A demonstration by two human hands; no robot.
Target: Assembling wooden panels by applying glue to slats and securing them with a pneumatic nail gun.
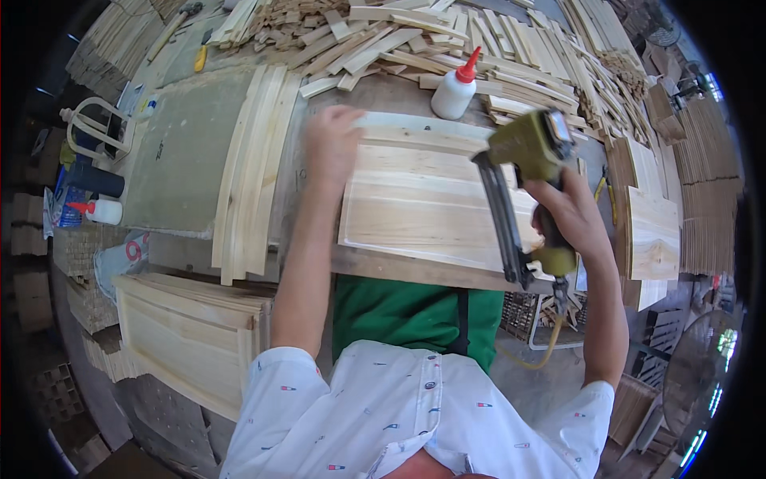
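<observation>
Gripping the olive-green nail gun by its handle, our right hand holds it over the right part of the pale wooden panel, fingers wrapped around the grip. The panel lies flat on the workbench, straight in front of us and between our 2 hands; its long axis appears to run left to right, as its grain does. Our left hand is at the far left corner, fingers curled; it is blurred, so we cannot tell whether it pinches the edge. That corner is nearer our left hand, while the right edge, partly hidden by the gun, is nearer our right. The gun's magazine runs roughly across the panel's length. Just beyond the far edge stands a white bottle.
</observation>
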